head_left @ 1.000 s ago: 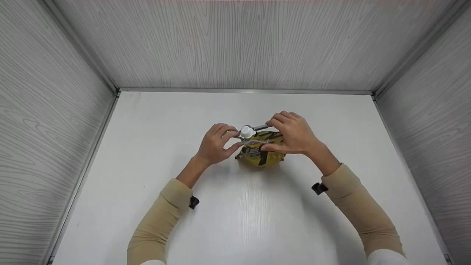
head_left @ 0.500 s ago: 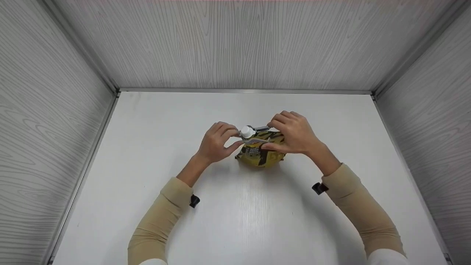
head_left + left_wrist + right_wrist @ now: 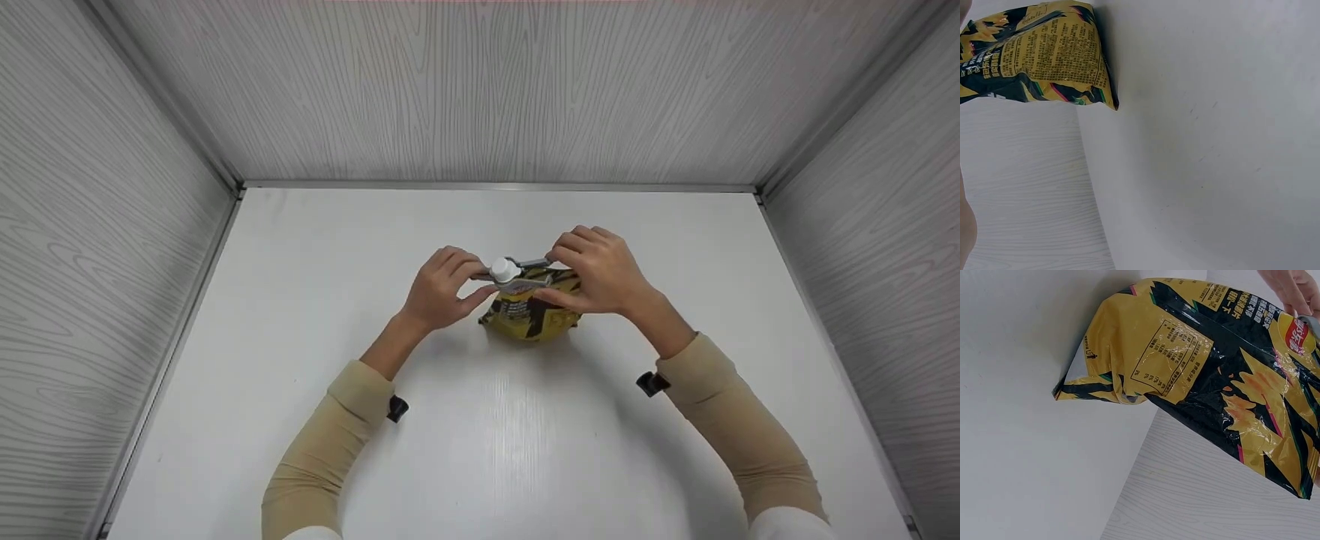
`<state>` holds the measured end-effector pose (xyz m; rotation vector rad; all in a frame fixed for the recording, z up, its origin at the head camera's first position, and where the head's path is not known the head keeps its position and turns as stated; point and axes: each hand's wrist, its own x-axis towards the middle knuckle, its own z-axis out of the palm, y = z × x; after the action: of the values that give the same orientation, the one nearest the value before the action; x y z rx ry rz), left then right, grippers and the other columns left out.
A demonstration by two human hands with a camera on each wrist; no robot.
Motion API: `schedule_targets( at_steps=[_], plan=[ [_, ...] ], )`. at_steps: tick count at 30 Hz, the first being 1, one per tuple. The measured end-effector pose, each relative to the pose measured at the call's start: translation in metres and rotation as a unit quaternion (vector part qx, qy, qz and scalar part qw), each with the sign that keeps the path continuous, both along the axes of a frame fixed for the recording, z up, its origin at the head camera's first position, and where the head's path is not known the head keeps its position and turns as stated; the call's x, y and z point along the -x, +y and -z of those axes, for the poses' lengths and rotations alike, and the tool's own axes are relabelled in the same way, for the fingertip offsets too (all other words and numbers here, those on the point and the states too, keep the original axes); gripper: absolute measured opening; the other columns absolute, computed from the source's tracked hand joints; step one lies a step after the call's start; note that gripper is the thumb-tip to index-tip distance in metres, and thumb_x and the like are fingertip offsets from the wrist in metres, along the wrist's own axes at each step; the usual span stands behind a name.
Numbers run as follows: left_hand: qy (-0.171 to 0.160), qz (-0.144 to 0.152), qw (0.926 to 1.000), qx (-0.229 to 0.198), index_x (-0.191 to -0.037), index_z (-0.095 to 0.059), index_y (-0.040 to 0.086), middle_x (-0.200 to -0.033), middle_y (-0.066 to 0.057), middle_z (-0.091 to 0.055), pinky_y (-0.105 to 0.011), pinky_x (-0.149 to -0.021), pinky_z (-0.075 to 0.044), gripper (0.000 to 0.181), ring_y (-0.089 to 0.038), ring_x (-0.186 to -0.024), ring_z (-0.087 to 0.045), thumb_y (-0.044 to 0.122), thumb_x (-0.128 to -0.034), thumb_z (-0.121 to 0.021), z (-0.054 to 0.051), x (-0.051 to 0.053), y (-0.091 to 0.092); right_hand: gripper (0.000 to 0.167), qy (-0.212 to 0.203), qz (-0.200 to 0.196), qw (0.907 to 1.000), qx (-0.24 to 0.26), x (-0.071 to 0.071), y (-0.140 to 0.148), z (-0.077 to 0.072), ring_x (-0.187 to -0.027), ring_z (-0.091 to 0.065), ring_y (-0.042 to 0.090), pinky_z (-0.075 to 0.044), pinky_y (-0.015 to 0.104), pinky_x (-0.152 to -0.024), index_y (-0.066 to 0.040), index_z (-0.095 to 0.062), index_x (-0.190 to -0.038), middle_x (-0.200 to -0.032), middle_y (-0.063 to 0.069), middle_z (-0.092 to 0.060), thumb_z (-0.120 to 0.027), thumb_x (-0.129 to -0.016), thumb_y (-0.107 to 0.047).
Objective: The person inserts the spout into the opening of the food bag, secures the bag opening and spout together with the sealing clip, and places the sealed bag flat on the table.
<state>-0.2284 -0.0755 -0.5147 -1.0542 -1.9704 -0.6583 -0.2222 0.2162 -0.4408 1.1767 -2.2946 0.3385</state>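
A yellow-and-black snack bag [image 3: 531, 319] stands on the table in the head view. At its top is a grey clip [image 3: 529, 285] with a round white cap [image 3: 504, 270], its two arms spread apart toward the right. My left hand [image 3: 444, 290] pinches the clip's capped end between fingers and thumb. The right hand [image 3: 600, 271] holds the spread arms, fingers at the far one and thumb by the near one. Printed panels of the bag [image 3: 1053, 53] show in the left wrist view; in the right wrist view the bag [image 3: 1185, 349] leans, with the clip [image 3: 1313, 326] partly visible.
Around the bag lies a white tabletop [image 3: 360, 225]. Grey wood-grain panels rise behind it [image 3: 480, 90] and on both sides. A metal strip [image 3: 495, 185] runs along the back edge.
The left hand has shifted slightly away from the body, and the clip's near arm has turned a little with it. The right hand and the bag stay nearly where they were.
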Motion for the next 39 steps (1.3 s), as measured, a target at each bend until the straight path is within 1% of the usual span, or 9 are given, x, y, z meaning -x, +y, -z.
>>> schedule_targets(
  at_steps=[3,5,11,17,20,23,26,34,39],
  plan=[
    [-0.004,0.0,1.0,0.0,-0.101,-0.071,0.007,-0.096,-0.006,-0.072,-0.036,-0.086,-0.056,0.029,-0.022,-0.093,-0.065,0.029,-0.0894,-0.086,-0.0009,-0.0001,0.0004,0.054,0.001,0.0,1.0,0.001,0.0003,-0.0004,0.0004,-0.085,-0.07,0.029,-0.059,0.047,-0.072,-0.008,-0.075,-0.096,-0.093,0.008,-0.076,-0.072,-0.09,-0.062],
    [-0.007,0.0,1.0,0.0,-0.101,-0.071,0.007,-0.096,-0.006,-0.072,-0.035,-0.086,-0.056,0.028,-0.022,-0.092,-0.065,0.029,-0.0898,-0.086,-0.001,-0.0005,0.0004,0.051,-0.001,0.001,1.0,0.001,0.0001,-0.0008,0.0006,-0.085,-0.07,0.029,-0.06,0.046,-0.073,-0.008,-0.075,-0.096,-0.093,0.009,-0.076,-0.076,-0.088,-0.058],
    [-0.016,0.0,0.9999,0.0,-0.101,-0.072,0.006,-0.095,-0.006,-0.072,-0.035,-0.085,-0.057,0.028,-0.022,-0.092,-0.065,0.028,-0.0902,-0.085,-0.0007,-0.0008,0.0002,0.048,-0.006,0.008,0.9999,-0.001,-0.001,-0.0018,0.0015,-0.085,-0.07,0.029,-0.06,0.047,-0.073,-0.008,-0.076,-0.096,-0.093,0.008,-0.077,-0.075,-0.089,-0.055],
    [-0.023,-0.006,0.9997,0.002,-0.102,-0.071,0.007,-0.095,-0.005,-0.072,-0.036,-0.084,-0.057,0.028,-0.021,-0.091,-0.065,0.029,-0.0903,-0.085,-0.0009,-0.0002,-0.0006,0.043,-0.005,0.011,0.9999,-0.001,-0.0013,-0.0043,0.0025,-0.083,-0.07,0.028,-0.059,0.046,-0.072,-0.008,-0.074,-0.093,-0.09,0.008,-0.076,-0.077,-0.087,-0.051],
    [-0.033,-0.008,0.9994,0.003,-0.103,-0.071,0.007,-0.096,-0.006,-0.071,-0.036,-0.084,-0.056,0.029,-0.022,-0.092,-0.064,0.03,-0.0907,-0.084,-0.0006,-0.0006,-0.0005,0.046,-0.002,0.006,1.0,0.001,-0.0009,-0.0055,0.0027,-0.082,-0.07,0.029,-0.059,0.045,-0.072,-0.008,-0.073,-0.091,-0.088,0.008,-0.075,-0.071,-0.093,-0.054],
    [-0.04,-0.01,0.9991,0.009,-0.106,-0.07,0.007,-0.1,-0.007,-0.071,-0.037,-0.087,-0.057,0.033,-0.023,-0.096,-0.065,0.033,-0.0907,-0.084,-0.0008,-0.0004,0.0001,0.054,0.0,0.005,1.0,0.001,-0.0007,-0.006,0.0027,-0.08,-0.069,0.028,-0.059,0.045,-0.071,-0.008,-0.072,-0.089,-0.087,0.008,-0.075,-0.059,-0.101,-0.059],
    [-0.046,-0.014,0.9987,0.017,-0.108,-0.069,0.006,-0.104,-0.008,-0.071,-0.038,-0.091,-0.057,0.038,-0.024,-0.1,-0.066,0.037,-0.0912,-0.083,-0.0014,0.0004,0.0008,0.059,0.0,0.008,1.0,0.0,-0.0007,-0.0061,0.0025,-0.079,-0.068,0.028,-0.059,0.045,-0.072,-0.009,-0.072,-0.089,-0.087,0.008,-0.075,-0.051,-0.104,-0.062],
    [-0.057,-0.025,0.9972,0.041,-0.111,-0.068,0.006,-0.108,-0.009,-0.07,-0.039,-0.093,-0.056,0.044,-0.025,-0.103,-0.065,0.044,-0.0919,-0.081,-0.0036,0.0003,0.0047,0.047,-0.001,0.006,1.0,-0.001,-0.0006,-0.0061,0.0032,-0.079,-0.068,0.027,-0.059,0.044,-0.071,-0.008,-0.072,-0.09,-0.087,0.008,-0.075,-0.064,-0.099,-0.054],
    [-0.061,-0.035,0.9961,0.053,-0.112,-0.068,0.006,-0.111,-0.009,-0.07,-0.039,-0.095,-0.055,0.05,-0.025,-0.105,-0.064,0.049,-0.0918,-0.079,-0.0073,0.0009,0.0078,0.053,0.006,0.007,1.0,-0.003,0.0,-0.0067,0.0026,-0.079,-0.068,0.027,-0.059,0.044,-0.071,-0.008,-0.072,-0.089,-0.087,0.008,-0.075,-0.058,-0.102,-0.057]
  ],
)
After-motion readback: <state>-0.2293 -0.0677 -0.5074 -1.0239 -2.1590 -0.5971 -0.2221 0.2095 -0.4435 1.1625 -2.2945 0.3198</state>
